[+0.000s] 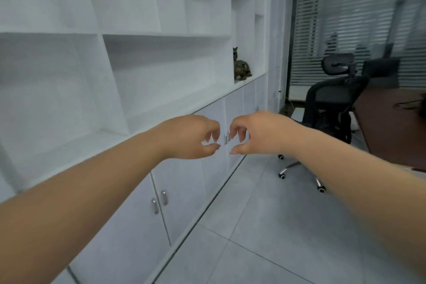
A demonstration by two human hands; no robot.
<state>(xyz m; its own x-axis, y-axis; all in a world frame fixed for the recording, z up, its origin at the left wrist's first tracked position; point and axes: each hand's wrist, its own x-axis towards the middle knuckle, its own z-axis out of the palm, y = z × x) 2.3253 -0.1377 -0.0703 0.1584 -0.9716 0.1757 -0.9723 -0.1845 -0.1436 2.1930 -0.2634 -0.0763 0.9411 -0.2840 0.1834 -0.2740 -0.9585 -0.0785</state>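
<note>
A big white shelf unit [115, 34] fills the left side and runs away toward the back of the room. The floor [276, 226] beside it is of grey tiles. Along the bottom of the unit there is a row of white cabinet doors [212, 168], all closed. At the back right a black office chair [332, 99] on wheels stands next to a brown desk [387, 122], in front of window blinds [345, 18].

Both arms are stretched forward. The left hand [191, 137] and the right hand [255, 134] are at the same height, near each other but not touching. On each hand the fingers are bent loosely and the thumb is kept apart below them, so a gap is seen; they grasp nothing.

A small dark animal figurine [241, 68] stands on a shelf further back.

The two metal handles [225, 139] are side by side on the doors, exactly between the two hands. The right fingertips [231, 134] are just beside one handle; I cannot tell if they touch it.
</note>
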